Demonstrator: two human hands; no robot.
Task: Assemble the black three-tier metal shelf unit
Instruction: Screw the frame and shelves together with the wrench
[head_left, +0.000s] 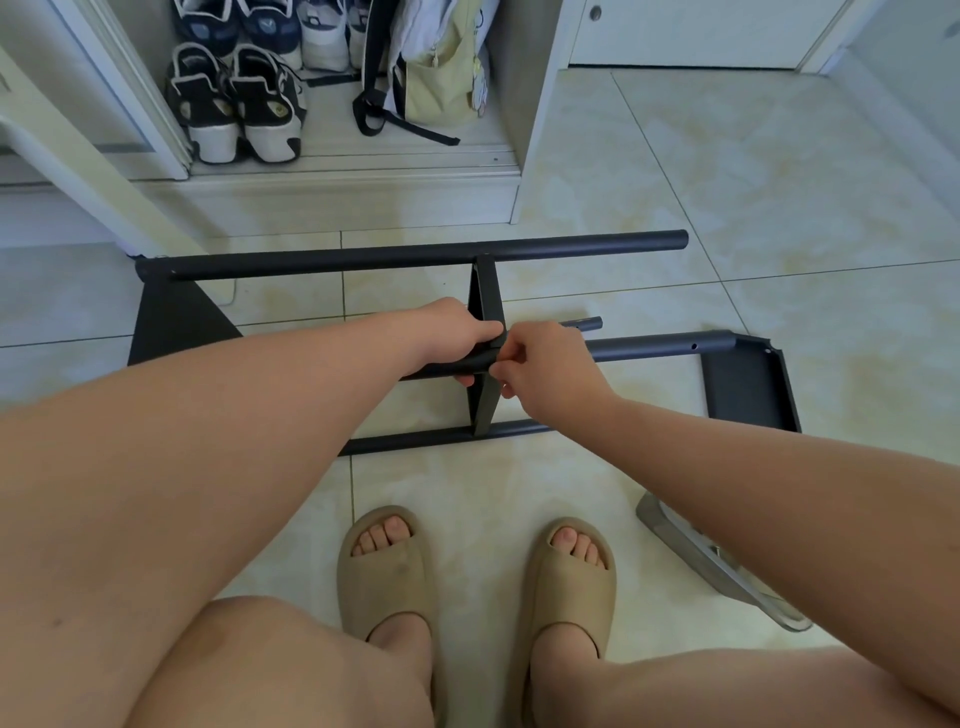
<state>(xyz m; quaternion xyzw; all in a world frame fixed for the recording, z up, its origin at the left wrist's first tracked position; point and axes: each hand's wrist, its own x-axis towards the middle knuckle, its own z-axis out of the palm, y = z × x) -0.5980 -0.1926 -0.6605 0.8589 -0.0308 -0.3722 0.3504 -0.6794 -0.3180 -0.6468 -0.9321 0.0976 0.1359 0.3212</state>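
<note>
Fingers (483, 332) of my left hand (452, 335) curl round a black tube (444, 370) of the shelf unit (415, 255); my right hand (550, 369) pinches the same joint. It lies sideways on the floor (753, 197), open tile rightward, wardrobe (524, 156) edge just beyond.

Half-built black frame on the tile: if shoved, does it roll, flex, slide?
Probably won't roll: the shelf panels brace the round tubes. Likely stiff, being metal, though unfinished joints may wobble. Could slide on the glossy tile floor.
</note>
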